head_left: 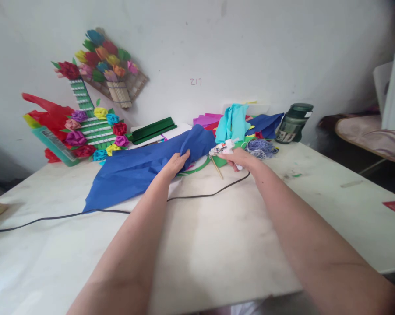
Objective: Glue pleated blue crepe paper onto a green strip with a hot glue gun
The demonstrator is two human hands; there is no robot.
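A large blue sheet (128, 170), paper or cloth, lies creased across the middle left of the table. My left hand (178, 164) grips its near edge, thumb on top, with some fingertips hidden in the folds. My right hand (237, 158) is closed around a white glue gun (227, 146), its nozzle pointing left beside the sheet's right end. From under that hand a black cord (204, 195) runs left across the table. Just below the nozzle sits a thin wooden stick (217, 168). A green ring-shaped piece (197, 168) partly shows under the sheet.
Paper flowers on a green-striped stand (95, 127) stand at the left, by a teal bottle (54, 144). Behind are dark green folded paper (154, 130) and turquoise paper (233, 122). A purple-grey yarn bundle (261, 148) and a dark green jar (294, 123) are at the right.
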